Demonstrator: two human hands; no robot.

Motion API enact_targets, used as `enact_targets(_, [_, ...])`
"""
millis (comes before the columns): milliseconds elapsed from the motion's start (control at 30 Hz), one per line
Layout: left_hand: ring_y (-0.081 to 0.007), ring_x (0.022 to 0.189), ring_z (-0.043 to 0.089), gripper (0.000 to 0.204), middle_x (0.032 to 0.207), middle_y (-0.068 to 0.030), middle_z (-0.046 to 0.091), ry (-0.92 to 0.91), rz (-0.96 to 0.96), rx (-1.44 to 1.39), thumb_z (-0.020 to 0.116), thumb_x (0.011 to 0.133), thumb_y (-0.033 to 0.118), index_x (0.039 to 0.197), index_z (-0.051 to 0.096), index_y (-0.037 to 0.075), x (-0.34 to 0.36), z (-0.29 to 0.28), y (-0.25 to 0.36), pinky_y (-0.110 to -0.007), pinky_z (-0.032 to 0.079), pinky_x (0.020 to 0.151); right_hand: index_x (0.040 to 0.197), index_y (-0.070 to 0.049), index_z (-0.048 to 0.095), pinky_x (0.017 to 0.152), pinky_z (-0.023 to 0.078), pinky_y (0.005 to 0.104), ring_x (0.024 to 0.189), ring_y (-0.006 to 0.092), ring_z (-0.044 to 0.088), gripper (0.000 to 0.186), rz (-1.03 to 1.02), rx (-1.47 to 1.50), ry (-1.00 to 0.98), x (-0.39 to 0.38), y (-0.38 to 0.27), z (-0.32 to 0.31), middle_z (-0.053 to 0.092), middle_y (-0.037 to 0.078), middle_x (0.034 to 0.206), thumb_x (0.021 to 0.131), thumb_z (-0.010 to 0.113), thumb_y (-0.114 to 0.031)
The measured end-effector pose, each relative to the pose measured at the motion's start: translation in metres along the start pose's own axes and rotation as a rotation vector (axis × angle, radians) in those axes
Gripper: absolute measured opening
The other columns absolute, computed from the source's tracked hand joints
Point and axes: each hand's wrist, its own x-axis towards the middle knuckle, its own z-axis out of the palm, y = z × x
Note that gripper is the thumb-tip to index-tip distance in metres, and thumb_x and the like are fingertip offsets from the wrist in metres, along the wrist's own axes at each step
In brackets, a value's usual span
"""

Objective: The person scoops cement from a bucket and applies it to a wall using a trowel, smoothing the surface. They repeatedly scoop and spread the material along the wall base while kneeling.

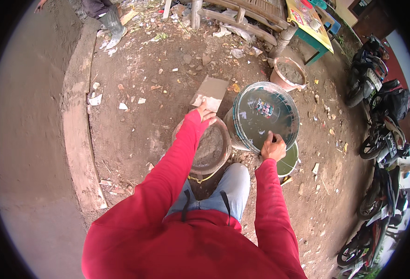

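My left hand point(205, 112) grips the near edge of a flat rectangular board point(214, 90), grey-brown with a paler strip by my fingers. Below that hand stands a round tub point(226, 149) with grey mortar inside. To the right is a large bucket point(228, 122) of murky grey water, a small printed packet point(264, 108) in it. My right hand point(274, 147) is closed at the bucket's near right rim and seems to grip it; its fingertips are partly hidden. Beside it, half covered, sits a smaller bucket point(289, 160) of greenish water.
Another mortar tub point(279, 82) stands behind the big bucket. A long plank point(77, 125) edges wet grey concrete point(33, 116) at left. A person's boot point(113, 29) shows at far left. Bamboo bench point(251, 11), yellow-topped table point(309, 23) at back; parked motorcycles point(377, 144) line the right.
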Motion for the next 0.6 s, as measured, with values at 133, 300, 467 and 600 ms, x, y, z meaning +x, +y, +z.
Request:
enact_targets(133, [-0.0278, 0.088, 0.063, 0.070, 0.106, -0.0160, 0.063, 0.107, -0.123, 0.764, 0.062, 0.083, 0.058, 0.123, 0.052, 0.001, -0.022, -0.012, -0.036, -0.040, 0.051, 0.086, 0.082, -0.009, 0.073, 0.070, 0.050, 0.0431, 0.075, 0.0342, 0.066, 0.023, -0.015, -0.002, -0.005, 0.002, -0.008, 0.001, 0.069, 0.015, 0.079, 0.080, 0.066, -0.031])
enact_targets(300, [-0.0303, 0.097, 0.063, 0.063, 0.106, -0.0142, 0.065, -0.193, 0.250, 2.086, 0.059, 0.080, 0.060, 0.107, 0.064, 0.003, -0.149, -0.053, -0.090, -0.046, 0.040, 0.092, 0.083, -0.010, 0.073, 0.069, 0.049, 0.0431, 0.074, 0.0337, 0.066, 0.024, -0.016, -0.028, 0.011, 0.004, -0.001, 0.000, 0.069, 0.014, 0.078, 0.081, 0.066, -0.033])
enact_targets(467, [-0.0317, 0.099, 0.061, 0.054, 0.096, -0.0132, 0.068, -0.358, 0.125, 2.174, 0.061, 0.078, 0.058, 0.101, 0.067, 0.009, -0.172, -0.098, -0.100, -0.046, 0.039, 0.092, 0.084, -0.011, 0.073, 0.067, 0.049, 0.0436, 0.073, 0.0338, 0.065, 0.028, -0.047, -0.037, -0.010, 0.000, -0.010, 0.000, 0.069, 0.012, 0.078, 0.082, 0.064, -0.037])
enact_targets(600, [-0.0311, 0.094, 0.063, 0.042, 0.088, -0.0115, 0.068, -0.362, 0.318, 2.111, 0.070, 0.075, 0.049, 0.090, 0.069, 0.010, -0.189, -0.057, -0.054, -0.045, 0.043, 0.085, 0.086, -0.011, 0.073, 0.067, 0.049, 0.0447, 0.073, 0.0352, 0.065, 0.028, -0.046, -0.063, 0.002, 0.001, -0.004, 0.002, 0.069, 0.014, 0.079, 0.082, 0.065, -0.038])
